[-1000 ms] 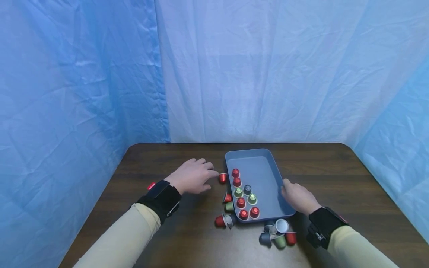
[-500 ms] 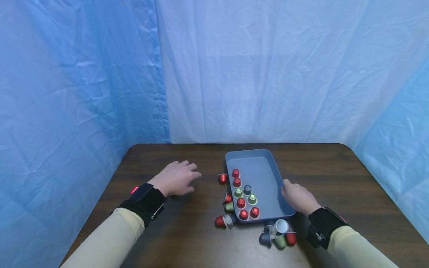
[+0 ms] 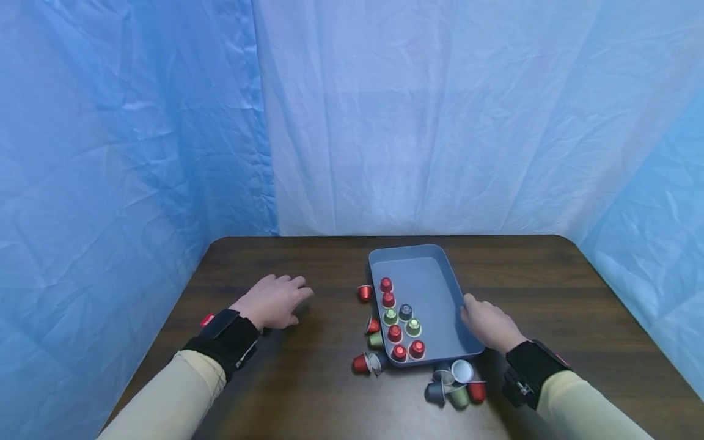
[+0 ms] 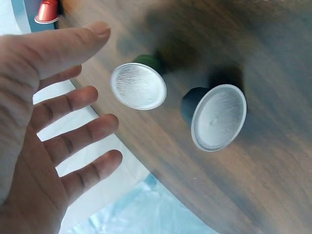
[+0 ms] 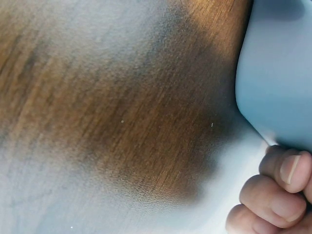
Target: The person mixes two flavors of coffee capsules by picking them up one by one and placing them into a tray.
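Observation:
My left hand (image 3: 273, 300) hovers over the left of the table, fingers spread and slightly bent, holding nothing. Near it in the left wrist view, a green coffee capsule (image 4: 139, 86) and a dark one (image 4: 219, 118) lie on their sides, silver lids showing; the hand and forearm hide them from the head view. My right hand (image 3: 491, 322) grips the right edge of a blue-grey tray (image 3: 442, 293), fingers curled at its rim in the right wrist view. Red, green and dark capsules stand lid-down along the tray's left side, among them a green one (image 3: 414, 327).
Left of the tray lie loose capsules, including a red one (image 3: 365, 293) and a green one (image 3: 376, 340). Several more cluster at its front corner, one with its white lid (image 3: 462, 371) upward. Blue and white sheets (image 3: 385, 122) hang behind the wooden table (image 3: 308, 391).
My left hand has moved left and slightly toward me, away from the red capsule beside the tray. The right hand and the tray have stayed in place.

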A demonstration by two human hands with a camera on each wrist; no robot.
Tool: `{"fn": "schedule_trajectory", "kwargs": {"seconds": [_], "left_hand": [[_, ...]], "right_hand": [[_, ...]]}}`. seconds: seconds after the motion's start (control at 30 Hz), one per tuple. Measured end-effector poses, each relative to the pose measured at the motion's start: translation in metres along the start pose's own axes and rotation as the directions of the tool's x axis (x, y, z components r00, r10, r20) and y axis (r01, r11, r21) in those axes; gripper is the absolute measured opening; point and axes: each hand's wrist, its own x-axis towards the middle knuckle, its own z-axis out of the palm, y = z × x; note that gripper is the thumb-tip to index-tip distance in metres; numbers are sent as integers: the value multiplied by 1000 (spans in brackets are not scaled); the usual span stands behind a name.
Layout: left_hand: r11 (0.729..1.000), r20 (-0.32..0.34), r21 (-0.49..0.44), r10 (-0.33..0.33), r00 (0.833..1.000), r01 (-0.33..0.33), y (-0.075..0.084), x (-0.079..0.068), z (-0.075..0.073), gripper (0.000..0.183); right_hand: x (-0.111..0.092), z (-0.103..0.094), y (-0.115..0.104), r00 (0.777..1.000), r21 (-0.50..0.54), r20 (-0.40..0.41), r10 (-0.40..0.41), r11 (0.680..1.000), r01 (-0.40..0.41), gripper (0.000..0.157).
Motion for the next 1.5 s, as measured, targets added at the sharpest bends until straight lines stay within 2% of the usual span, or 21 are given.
{"fn": "schedule_trajectory", "kwargs": {"seconds": [0.13, 0.43, 0.7, 0.93, 1.1, 1.23, 1.37, 1.5], "left_hand": [[1000, 25, -1, -15, 1000, 16, -3, -2, 7, 58], [999, 32, -21, -42, 999, 43, -9, 0, 28, 53], [1000, 18, -17, -1, 1000, 2, -8, -2, 30, 40], [1000, -22, -10, -2, 1000, 2, -7, -3, 31, 29], [1000, -28, -3, 6, 1000, -6, -9, -2, 31, 29], [997, -72, 64, 43, 996, -39, -10, 0, 29, 26], [989, -158, 126, 98, 983, -79, -9, 2, 25, 22], [989, -231, 112, 117, 966, -93, -5, 4, 18, 27]], "right_hand": [[0, 0, 0, 1000, 1, 1, 1, 1000, -1, 18], [1, 0, -1, 1000, 8, 13, 23, 1000, -23, 20], [1, 1, 1, 1000, 2, 6, 22, 1000, -22, 20], [1, 0, 0, 1000, -1, 2, 16, 1000, -16, 19], [0, 0, 0, 1000, -5, -8, -4, 1000, 4, 19], [-2, 1, 0, 1000, -15, -20, -23, 1000, 23, 17], [-2, 1, 0, 999, -15, -23, -30, 999, 30, 17], [-3, 0, -1, 999, -12, -21, -30, 999, 30, 17]]}}
